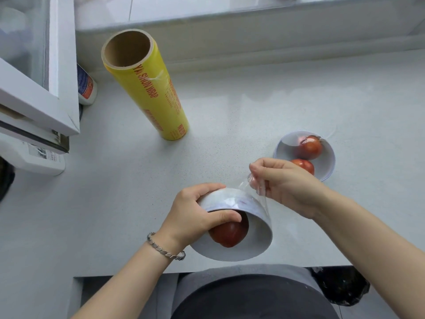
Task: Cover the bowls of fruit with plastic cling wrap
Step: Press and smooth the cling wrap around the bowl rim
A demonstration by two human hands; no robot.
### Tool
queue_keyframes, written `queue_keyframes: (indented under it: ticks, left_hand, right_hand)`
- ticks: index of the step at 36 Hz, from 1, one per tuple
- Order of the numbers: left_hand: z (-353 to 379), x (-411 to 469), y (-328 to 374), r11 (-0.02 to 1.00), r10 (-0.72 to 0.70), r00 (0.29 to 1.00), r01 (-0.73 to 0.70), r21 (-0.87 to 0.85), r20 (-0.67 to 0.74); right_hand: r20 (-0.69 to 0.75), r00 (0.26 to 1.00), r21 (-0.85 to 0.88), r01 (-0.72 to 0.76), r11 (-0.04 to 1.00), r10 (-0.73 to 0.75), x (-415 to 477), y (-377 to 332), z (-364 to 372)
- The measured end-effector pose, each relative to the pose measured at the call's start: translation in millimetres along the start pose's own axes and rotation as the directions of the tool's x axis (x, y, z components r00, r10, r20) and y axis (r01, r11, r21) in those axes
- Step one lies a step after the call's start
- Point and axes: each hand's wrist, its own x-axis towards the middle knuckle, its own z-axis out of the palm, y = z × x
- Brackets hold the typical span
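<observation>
Left grip (193,212) holds tilted bowl (253,240), right grip (289,183) pinching wrap (264,199) beside it.

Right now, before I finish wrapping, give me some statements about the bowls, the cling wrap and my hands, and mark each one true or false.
1. The left hand grips the tilted near bowl. True.
2. The near bowl holds three fruits. False: only one red fruit shows in it.
3. The right hand pinches a piece of cling film beside the near bowl. True.
4. The yellow cling wrap roll is in the right hand. False: it stands on the counter, and neither hand touches it.
5. The far bowl is empty. False: two red fruits lie in it.
</observation>
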Motion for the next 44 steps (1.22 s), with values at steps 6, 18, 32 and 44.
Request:
queue_keyframes:
  ticks: [6,18,32,44]
  left_hand:
    - [-0.3,1.0,-2.4,1.000,0.005,1.000,-0.005,-0.009,-0.022]
    - [-3.8,1.9,-9.7,1.000,-0.002,1.000,0.002,-0.008,-0.013]
    - [-1.5,0.4,-6.9,0.999,-0.006,0.989,0.013,-0.045,0.145]
    - [0.5,-4.4,-6.5,0.990,0.129,0.987,-0.122,-0.072,0.093]
  right_hand:
    - [-0.141,0.989,-0.024,-0.058,0.998,0.054,6.9,14.0,3.4]
    - [0.186,0.909,-0.244,-0.325,0.914,0.373,-0.8,6.6,-17.2]
    - [0.254,0.966,0.267,-0.020,0.963,-0.050,3.3,36.6,-5.3]
    - [-0.269,0.960,0.142,-0.036,0.989,0.074,1.8,38.0,16.4]
